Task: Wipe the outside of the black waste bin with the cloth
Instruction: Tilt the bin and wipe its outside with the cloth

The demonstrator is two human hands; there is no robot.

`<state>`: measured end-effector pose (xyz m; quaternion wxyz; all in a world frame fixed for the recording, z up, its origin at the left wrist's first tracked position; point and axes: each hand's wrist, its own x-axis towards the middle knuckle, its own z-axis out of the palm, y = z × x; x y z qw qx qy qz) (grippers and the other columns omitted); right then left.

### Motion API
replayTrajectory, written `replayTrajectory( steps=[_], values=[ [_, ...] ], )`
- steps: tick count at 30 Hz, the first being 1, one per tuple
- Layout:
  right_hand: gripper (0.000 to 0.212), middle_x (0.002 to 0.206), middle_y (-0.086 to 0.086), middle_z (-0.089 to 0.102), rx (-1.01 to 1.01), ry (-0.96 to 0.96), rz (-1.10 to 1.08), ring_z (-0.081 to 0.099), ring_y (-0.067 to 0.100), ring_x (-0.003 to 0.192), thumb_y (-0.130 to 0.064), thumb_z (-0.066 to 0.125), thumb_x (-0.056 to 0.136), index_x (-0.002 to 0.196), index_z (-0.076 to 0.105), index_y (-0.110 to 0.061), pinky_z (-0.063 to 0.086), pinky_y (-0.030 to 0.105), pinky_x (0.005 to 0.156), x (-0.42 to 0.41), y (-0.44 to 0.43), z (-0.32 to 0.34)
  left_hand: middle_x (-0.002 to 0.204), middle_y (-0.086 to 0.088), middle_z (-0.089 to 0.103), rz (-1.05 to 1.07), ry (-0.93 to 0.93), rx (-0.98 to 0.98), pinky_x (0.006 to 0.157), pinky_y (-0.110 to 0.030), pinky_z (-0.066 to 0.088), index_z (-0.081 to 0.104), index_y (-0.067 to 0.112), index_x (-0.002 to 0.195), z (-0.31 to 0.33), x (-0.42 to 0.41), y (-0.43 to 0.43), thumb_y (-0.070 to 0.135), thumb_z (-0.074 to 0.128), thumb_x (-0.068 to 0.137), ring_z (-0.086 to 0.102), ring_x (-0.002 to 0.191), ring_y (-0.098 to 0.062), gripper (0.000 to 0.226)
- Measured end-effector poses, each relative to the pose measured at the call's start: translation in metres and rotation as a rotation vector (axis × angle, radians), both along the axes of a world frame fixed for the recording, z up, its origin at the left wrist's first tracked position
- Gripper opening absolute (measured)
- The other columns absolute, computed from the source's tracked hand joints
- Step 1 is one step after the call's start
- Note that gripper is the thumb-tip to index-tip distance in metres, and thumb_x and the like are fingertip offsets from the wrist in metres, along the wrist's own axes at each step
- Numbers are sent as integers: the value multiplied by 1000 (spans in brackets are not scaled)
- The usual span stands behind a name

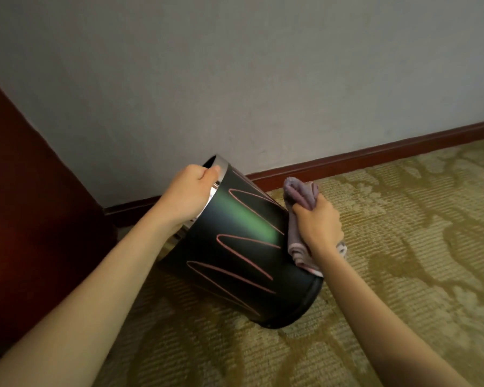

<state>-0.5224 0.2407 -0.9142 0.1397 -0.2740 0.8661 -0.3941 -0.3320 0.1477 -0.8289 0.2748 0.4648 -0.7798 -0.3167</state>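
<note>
Here we tip the bin [243, 247] over on the carpet [403, 247] near the wall [235, 79], so its side faces up for us. Our left hand [190, 191] grips the shiny rim [224, 163] so the bin cannot roll. Our right hand [319, 227] squeezes the bunched cloth [302, 196] against the bin's far side, ready to rub.

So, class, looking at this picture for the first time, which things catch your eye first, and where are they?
The black waste bin with pink zigzag lines stands out at the centre, tilted on the patterned carpet. The left hand grips its silver rim at the top, while the right hand holds a bunched purple cloth against the bin's right side.
</note>
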Motion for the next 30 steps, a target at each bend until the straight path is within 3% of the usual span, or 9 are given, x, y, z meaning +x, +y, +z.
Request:
replayTrajectory(
  steps=[3, 5, 9, 13, 19, 25, 30],
  values=[
    [41, 109, 12, 64, -154, 63, -66, 57, 37, 100, -36, 61, 78, 114, 55, -17, 47, 43, 81, 25, 21, -1, 49, 5, 24, 18, 1, 3, 41, -25, 20, 24, 20, 54, 0, -2, 0, 28, 41, 96, 24, 39, -6, 46],
    [39, 108, 13, 62, -225, 105, -95, 54, 38, 101, -30, 65, 78, 111, 55, -11, 45, 46, 83, 43, 32, -2, 49, 3, 23, 30, -10, 13, 46, -32, 19, 23, 19, 53, 2, -3, -1, 28, 40, 96, 24, 44, -13, 47],
    [41, 110, 13, 58, -194, 186, -83, 49, 36, 104, -27, 65, 78, 111, 53, -5, 38, 45, 86, 57, 38, -2, 50, 4, 23, 1, -23, -10, 42, -28, 19, 22, 19, 54, 4, -1, 0, 27, 40, 97, 25, 39, -6, 46],
    [42, 112, 14, 61, -189, 94, -45, 54, 37, 104, -34, 66, 79, 111, 53, -10, 44, 47, 88, 40, 28, 3, 49, 5, 24, -10, -12, -16, 42, -27, 21, 25, 19, 54, 2, 1, 6, 26, 39, 97, 25, 38, -6, 46],
    [39, 104, 15, 67, 18, 0, 9, 62, 35, 94, -41, 61, 77, 104, 60, -13, 36, 32, 70, 5, -8, 8, 51, 9, 27, -80, 15, -41, 39, -19, 21, 28, 20, 55, -2, 8, 13, 29, 39, 98, 28, 38, -2, 45],
    [60, 125, 22, 59, 234, -118, 144, 56, 39, 113, -38, 66, 78, 127, 52, -6, 43, 38, 86, -28, -36, 4, 55, 9, 32, -154, 14, 34, 51, -28, 27, 34, 18, 59, -2, 8, 11, 34, 38, 98, 30, 46, -2, 41],
    [55, 122, 21, 61, 215, -108, 135, 57, 39, 111, -36, 64, 79, 126, 55, -8, 43, 38, 84, -29, -32, -1, 51, 8, 29, -101, -9, -45, 38, -17, 24, 30, 18, 55, -3, -2, 11, 30, 38, 97, 30, 40, -3, 45]
  ],
)
